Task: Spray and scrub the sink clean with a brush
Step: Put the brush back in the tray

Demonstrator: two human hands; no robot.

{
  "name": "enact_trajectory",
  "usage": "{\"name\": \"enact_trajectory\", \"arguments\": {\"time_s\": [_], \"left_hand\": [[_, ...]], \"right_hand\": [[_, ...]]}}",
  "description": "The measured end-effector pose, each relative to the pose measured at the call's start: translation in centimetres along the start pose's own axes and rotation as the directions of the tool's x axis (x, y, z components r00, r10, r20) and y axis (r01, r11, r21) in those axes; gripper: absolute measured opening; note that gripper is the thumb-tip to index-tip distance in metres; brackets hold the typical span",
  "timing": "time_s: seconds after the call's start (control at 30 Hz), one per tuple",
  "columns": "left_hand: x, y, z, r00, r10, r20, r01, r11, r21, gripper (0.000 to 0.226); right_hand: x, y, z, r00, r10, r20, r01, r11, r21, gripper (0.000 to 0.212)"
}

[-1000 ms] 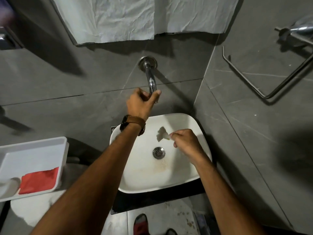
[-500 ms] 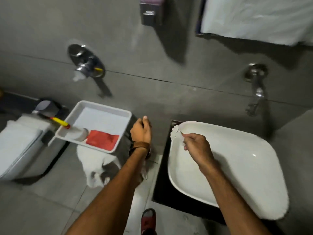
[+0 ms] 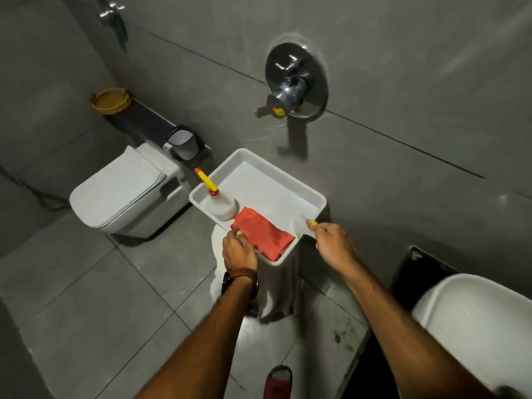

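A white tray (image 3: 290, 181) stands on a cloth-covered stand left of the sink (image 3: 478, 326). In it lie a white spray bottle (image 3: 221, 207) with a yellow nozzle and a folded red cloth (image 3: 263, 236). My right hand (image 3: 334, 246) holds a small brush (image 3: 302, 226) with white bristles and a yellow neck over the tray's near right corner. My left hand (image 3: 239, 250) is at the tray's near edge, fingers closed on the corner of the red cloth. The white sink shows only at the lower right.
A white toilet (image 3: 121, 191) stands to the left, with a small bin (image 3: 181, 144) behind it. A chrome wall valve (image 3: 293, 84) sits above the tray. A yellow basket (image 3: 110, 100) rests on a ledge. Grey floor tiles lie below, with a red shoe (image 3: 277, 381).
My view swung left from the sink to the tray. The right hand carried the brush from the sink rim to the tray corner. The left hand left the tap and reached the red cloth.
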State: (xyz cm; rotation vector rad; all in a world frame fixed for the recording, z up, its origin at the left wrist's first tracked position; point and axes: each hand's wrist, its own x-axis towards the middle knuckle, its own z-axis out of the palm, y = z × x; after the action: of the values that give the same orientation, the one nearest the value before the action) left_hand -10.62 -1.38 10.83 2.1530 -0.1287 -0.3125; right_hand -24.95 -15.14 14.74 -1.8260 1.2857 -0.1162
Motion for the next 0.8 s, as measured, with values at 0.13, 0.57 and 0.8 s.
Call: {"name": "enact_trajectory", "arguments": {"time_s": [0.13,0.57,0.8], "left_hand": [[2.9,-2.1,1.5,1.0,-0.004,-0.008,0.004,1.0,0.017,0.046],[7.5,-7.8,6.5,0.985,0.079,0.152,-0.111,0.97,0.215,0.065],[7.7,-8.3,7.1,0.987,0.038,0.156,-0.073,0.972,0.224,0.067]], "right_hand": [[5.3,-0.8,3.5,0.993,-0.096,0.073,0.109,0.974,-0.198,0.04],[15.5,-0.2,11.3,0.943,-0.207,0.261,0.329,0.704,-0.629,0.058],[15.2,1.1,11.0,0.951,-0.199,0.234,0.304,0.724,-0.62,0.064]]}}
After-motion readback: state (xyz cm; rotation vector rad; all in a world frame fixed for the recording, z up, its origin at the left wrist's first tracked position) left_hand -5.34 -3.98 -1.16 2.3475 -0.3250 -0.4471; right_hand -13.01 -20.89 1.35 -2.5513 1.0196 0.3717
